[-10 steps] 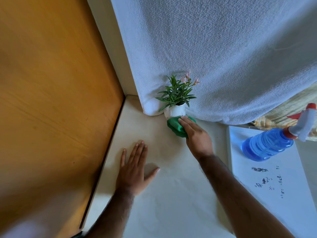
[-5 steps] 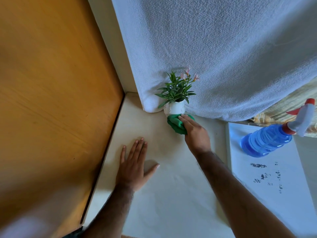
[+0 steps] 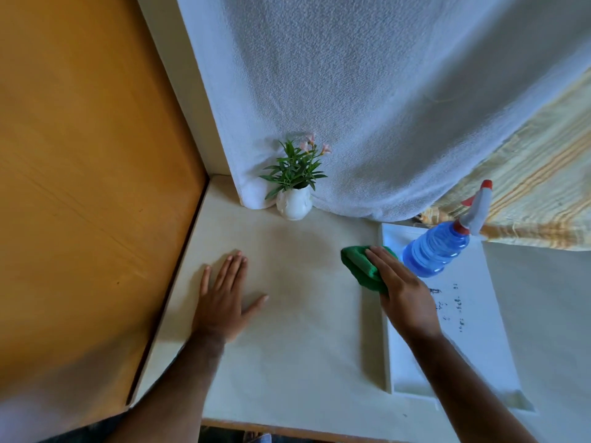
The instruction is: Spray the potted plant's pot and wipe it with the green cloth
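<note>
So we've got the little white ceramic pot with its green leafy plant and pink blossoms sitting right at the back edge of the cream counter, toward the back-left corner, tucked up against the white textured towel that hangs down behind it. The pot is rounded, glossy, with some moulded relief on its side, and it stands upright with nothing touching its front. We can't tell from here whether it's wet.

Our right hand is near the right side of the counter, well apart from the pot, fingers curled down over the bunched green cloth and pressing it on the surface just beside the left rim of the white rectangular tray. The cloth is scrunched into a thick wad, most of it poking out past the fingertips.

The clear blue plastic spray bottle with a white and red trigger head stands on the tray's back end, just beside the cloth.

Our left hand lies flat and spread on the counter near its left edge, holding nothing.
</note>
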`<act>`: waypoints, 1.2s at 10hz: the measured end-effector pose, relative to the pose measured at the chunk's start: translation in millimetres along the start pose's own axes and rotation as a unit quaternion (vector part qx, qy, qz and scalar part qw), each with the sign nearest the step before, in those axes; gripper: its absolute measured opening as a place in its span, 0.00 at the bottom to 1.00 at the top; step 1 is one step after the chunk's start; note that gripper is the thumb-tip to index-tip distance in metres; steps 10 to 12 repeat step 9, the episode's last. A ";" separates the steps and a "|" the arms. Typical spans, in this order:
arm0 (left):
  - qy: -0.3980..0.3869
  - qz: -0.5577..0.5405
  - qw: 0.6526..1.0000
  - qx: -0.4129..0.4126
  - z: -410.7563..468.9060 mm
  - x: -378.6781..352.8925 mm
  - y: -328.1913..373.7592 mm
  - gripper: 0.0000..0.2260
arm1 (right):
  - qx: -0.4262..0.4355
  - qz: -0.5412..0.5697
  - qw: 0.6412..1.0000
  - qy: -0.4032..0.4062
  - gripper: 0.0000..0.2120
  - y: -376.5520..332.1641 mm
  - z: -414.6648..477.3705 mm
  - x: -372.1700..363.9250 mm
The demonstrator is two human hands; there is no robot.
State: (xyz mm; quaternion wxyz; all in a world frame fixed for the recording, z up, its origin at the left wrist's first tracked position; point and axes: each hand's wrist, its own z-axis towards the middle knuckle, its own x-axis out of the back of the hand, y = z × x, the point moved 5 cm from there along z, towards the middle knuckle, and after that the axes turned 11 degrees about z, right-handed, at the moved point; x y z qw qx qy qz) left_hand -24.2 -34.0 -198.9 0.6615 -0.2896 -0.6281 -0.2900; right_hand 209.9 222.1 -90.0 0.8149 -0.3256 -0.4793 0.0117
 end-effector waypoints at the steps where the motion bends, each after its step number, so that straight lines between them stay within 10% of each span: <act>1: 0.023 0.000 1.000 -0.005 -0.4 0.3 0.3 0.41 | -0.034 -0.049 0.998 0.011 0.34 29.3 -40.3 23.9; 7: -0.005 0.008 1.000 -0.013 0.4 -3.9 9.4 0.44 | -0.097 -0.111 0.971 -0.190 0.42 80.4 -119.8 12.5; 12: -0.109 -0.004 0.994 -0.012 13.4 15.2 11.8 0.59 | -0.028 -0.119 0.987 -0.107 0.46 38.5 -88.4 29.7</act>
